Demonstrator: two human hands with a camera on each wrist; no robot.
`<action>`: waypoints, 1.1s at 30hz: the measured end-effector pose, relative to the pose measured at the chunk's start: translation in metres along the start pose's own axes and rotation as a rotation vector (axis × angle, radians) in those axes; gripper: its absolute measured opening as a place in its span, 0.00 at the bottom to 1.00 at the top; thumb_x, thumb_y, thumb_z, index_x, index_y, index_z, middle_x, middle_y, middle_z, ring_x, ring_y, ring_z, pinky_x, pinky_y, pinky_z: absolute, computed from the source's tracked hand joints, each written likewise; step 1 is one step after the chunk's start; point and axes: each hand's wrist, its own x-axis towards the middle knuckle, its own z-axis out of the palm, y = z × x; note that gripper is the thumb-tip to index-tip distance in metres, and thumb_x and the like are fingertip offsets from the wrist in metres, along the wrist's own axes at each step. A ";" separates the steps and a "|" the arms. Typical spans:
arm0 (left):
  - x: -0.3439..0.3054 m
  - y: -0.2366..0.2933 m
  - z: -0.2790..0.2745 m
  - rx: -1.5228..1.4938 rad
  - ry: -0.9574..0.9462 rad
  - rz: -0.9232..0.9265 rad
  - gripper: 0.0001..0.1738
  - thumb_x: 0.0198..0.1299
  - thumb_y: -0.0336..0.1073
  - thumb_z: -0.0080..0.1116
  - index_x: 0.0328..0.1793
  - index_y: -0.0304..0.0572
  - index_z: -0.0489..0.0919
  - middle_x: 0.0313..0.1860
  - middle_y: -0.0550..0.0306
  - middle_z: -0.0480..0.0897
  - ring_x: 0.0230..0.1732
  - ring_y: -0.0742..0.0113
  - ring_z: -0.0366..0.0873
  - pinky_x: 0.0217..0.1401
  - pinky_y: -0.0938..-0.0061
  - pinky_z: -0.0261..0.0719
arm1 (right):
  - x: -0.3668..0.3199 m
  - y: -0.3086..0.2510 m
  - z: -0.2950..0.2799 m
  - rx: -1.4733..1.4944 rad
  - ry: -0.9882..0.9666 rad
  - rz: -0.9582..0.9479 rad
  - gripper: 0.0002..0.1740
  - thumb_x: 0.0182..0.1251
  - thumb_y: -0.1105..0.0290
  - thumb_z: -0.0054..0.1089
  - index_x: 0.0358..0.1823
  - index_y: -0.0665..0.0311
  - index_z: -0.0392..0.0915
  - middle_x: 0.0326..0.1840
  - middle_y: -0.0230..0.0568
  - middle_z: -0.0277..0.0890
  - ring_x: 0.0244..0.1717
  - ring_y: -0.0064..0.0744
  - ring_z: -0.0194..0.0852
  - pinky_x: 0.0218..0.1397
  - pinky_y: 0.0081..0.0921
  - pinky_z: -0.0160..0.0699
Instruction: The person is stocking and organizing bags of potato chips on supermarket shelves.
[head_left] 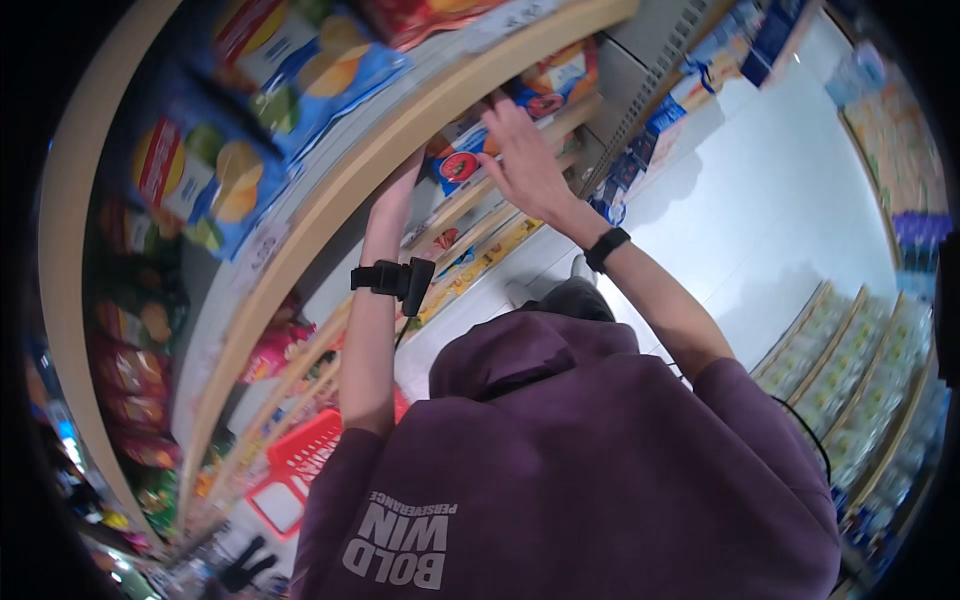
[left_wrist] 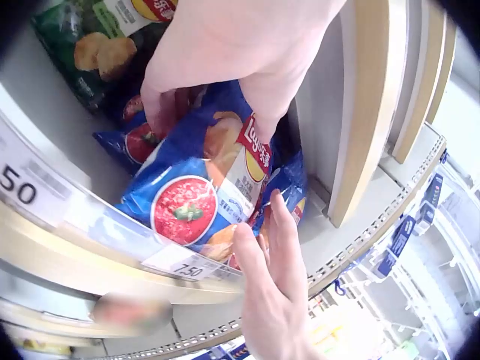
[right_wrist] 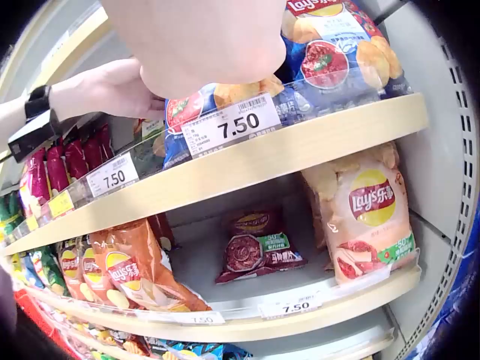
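Observation:
A blue bag of potato chips [left_wrist: 238,180], with a red sauce bowl printed on it, leans at the front of a store shelf behind a clear lip. From above, my left hand [left_wrist: 240,49] grips it, thumb on one side and fingers on the other. At the bag's lower right edge is my right hand [left_wrist: 276,296], its fingers straight and fingertips right by the bag. In the head view both the left hand [head_left: 398,190] and the right hand [head_left: 527,165] reach in under an upper shelf board.
Another blue chip bag [right_wrist: 330,60] stands at the shelf's right end. Below, a shelf holds a dark red bag [right_wrist: 259,247], a pale pink bag [right_wrist: 371,214] and orange bags [right_wrist: 135,270]. A red shopping basket [head_left: 310,445] is low by the shelves. White floor [head_left: 740,190] lies behind.

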 end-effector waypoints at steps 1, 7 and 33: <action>0.007 -0.004 0.007 -0.028 0.039 0.006 0.45 0.56 0.59 0.70 0.72 0.39 0.69 0.68 0.51 0.73 0.69 0.62 0.69 0.70 0.65 0.66 | -0.001 0.002 0.007 -0.084 -0.030 0.009 0.35 0.70 0.63 0.56 0.73 0.71 0.56 0.77 0.62 0.51 0.79 0.57 0.45 0.80 0.50 0.45; 0.003 0.010 0.022 -0.205 0.054 0.122 0.43 0.55 0.41 0.76 0.73 0.39 0.66 0.69 0.51 0.71 0.69 0.63 0.68 0.72 0.68 0.66 | -0.011 -0.003 0.025 -0.139 -0.029 0.151 0.36 0.74 0.55 0.50 0.74 0.72 0.54 0.80 0.61 0.45 0.82 0.51 0.40 0.84 0.45 0.37; 0.051 0.061 0.052 1.077 0.002 1.063 0.16 0.70 0.39 0.53 0.54 0.36 0.80 0.46 0.41 0.84 0.46 0.42 0.82 0.48 0.57 0.79 | -0.021 0.024 0.021 -0.247 0.173 0.312 0.25 0.73 0.51 0.51 0.56 0.67 0.76 0.51 0.41 0.78 0.58 0.39 0.70 0.65 0.35 0.62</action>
